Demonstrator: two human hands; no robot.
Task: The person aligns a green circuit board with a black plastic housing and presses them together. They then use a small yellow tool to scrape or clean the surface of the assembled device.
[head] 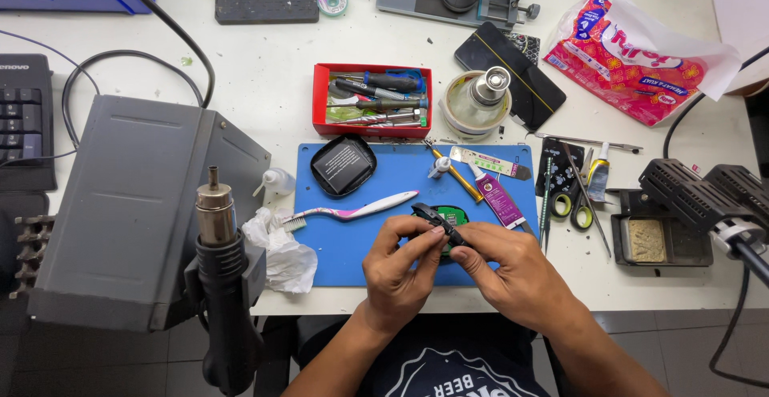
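Over the blue mat, the left hand and right hand both pinched a small black part, steadying it; a green circuit board lay beneath, toothbrush at nine o'clock.

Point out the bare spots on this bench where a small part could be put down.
Free: blue mat below the toothbrush, left of the left hand; white table between the red tray and black cable. Crowded: the mat's right side with tubes, scissors and tweezers.
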